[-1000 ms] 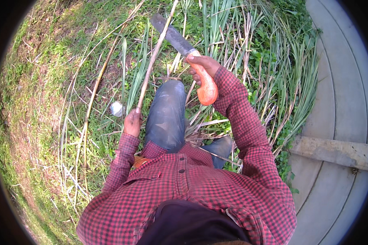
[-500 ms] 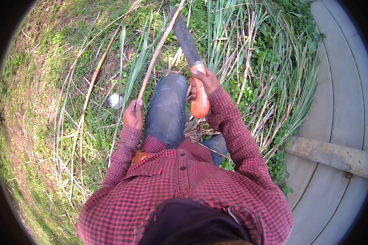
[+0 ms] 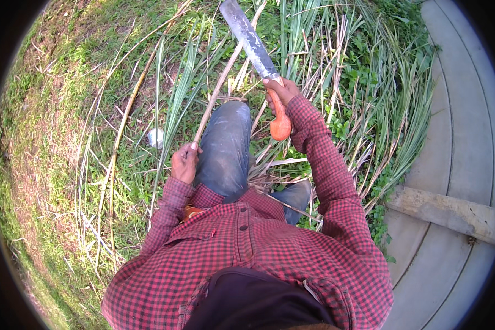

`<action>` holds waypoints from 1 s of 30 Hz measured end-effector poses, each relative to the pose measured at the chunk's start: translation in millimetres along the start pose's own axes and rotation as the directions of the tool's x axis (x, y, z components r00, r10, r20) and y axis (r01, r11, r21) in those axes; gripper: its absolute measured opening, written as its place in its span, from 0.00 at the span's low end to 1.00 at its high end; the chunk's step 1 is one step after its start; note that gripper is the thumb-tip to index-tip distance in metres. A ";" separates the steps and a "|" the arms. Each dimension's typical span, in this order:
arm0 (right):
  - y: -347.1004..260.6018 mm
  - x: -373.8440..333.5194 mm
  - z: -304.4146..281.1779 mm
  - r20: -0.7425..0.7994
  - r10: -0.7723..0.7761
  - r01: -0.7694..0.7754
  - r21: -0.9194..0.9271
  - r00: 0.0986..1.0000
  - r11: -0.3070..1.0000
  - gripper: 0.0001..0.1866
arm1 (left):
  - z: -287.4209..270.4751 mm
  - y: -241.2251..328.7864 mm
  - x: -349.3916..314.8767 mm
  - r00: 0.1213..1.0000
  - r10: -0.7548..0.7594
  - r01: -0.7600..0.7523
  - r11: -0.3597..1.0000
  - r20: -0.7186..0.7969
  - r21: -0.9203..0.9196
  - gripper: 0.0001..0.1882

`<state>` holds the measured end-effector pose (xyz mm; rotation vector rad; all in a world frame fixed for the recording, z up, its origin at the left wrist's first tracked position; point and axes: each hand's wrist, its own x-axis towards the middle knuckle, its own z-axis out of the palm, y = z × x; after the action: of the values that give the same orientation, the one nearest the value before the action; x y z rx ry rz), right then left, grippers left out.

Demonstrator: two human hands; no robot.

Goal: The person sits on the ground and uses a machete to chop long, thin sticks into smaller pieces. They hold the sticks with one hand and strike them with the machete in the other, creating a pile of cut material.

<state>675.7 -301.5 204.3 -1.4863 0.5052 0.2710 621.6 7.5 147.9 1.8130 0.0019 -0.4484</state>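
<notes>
In my right hand [image 3: 280,93] is a machete [image 3: 250,44] with a dark, scuffed blade and an orange wooden handle, gripped close to the blade. Its blade slants up and to the left, crossing over the upper part of a dry, tan stalk [image 3: 219,83]. The lower end of that stalk is pinched in my left hand [image 3: 185,162], just left of my raised knee [image 3: 225,143]. Whether the blade touches the stalk I cannot tell. Long green grass leaves [image 3: 184,93] lie beyond my left hand.
Cut green and dry leaves [image 3: 390,110] are heaped at the right. Beside them runs a grey panelled wall [image 3: 473,154] with a wooden batten [image 3: 445,213]. A white round object [image 3: 155,137] rests on the grass at left, near long dry stalks [image 3: 124,118].
My right hand has moved up and slightly right, and the blade has turned to show more of its flat side. My left hand has shifted slightly down, still holding the stalk.
</notes>
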 end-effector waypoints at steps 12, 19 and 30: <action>39.5 -28.5 10.8 0.045 0.140 -0.138 -0.038 0.989 0.990 0.19 | 1.6 -2.6 10.1 0.985 -0.045 0.061 0.994 0.166 -0.096 0.10; 46.8 -58.0 36.3 0.251 0.177 -0.150 -0.122 0.952 0.981 0.16 | -4.7 3.6 24.3 0.947 -0.137 0.256 0.870 0.291 -0.422 0.09; 53.7 -71.1 43.9 0.274 0.213 -0.164 -0.190 0.938 0.968 0.17 | -4.9 12.1 33.4 0.904 -0.193 0.373 0.791 0.381 -0.485 0.12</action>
<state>595.4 -244.4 191.5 -1.5250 0.3934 0.6891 656.8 0.9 150.0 1.1537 0.1757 -0.8601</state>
